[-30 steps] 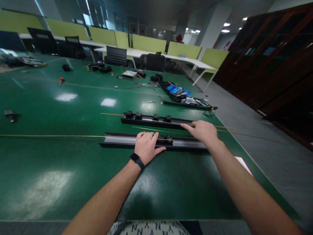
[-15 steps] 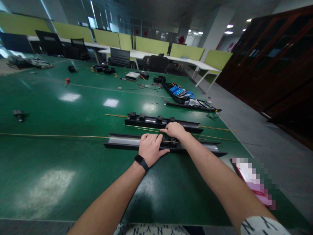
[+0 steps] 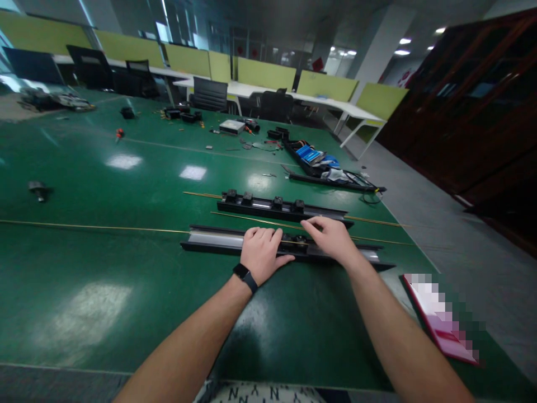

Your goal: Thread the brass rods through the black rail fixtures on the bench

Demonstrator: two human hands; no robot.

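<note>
My left hand (image 3: 262,254), with a dark watch on its wrist, lies over the near black channel (image 3: 210,248); its fingers reach across and its thumb rests along the near side. A long thin brass rod (image 3: 126,228) runs in from the left, under that hand, to small black blocks (image 3: 298,240) inside the channel. My right hand (image 3: 333,240) is above the channel's right half, thumb and forefinger pinched at a thin brass rod (image 3: 255,220) lying between the two channels. Its other fingers are curled. Behind is a second black channel (image 3: 268,211) with several black blocks.
A black tray (image 3: 296,154) with blue packs and cables stands at the back right. A pink-and-white flat item (image 3: 444,324) lies near the right edge. A dark metal part (image 3: 38,190) sits far left. Small parts and a silver box (image 3: 232,126) are farther back.
My right hand has moved right along the rods, its fingertips now pinched together. My left hand stays on the near channel. The view has shifted slightly.
</note>
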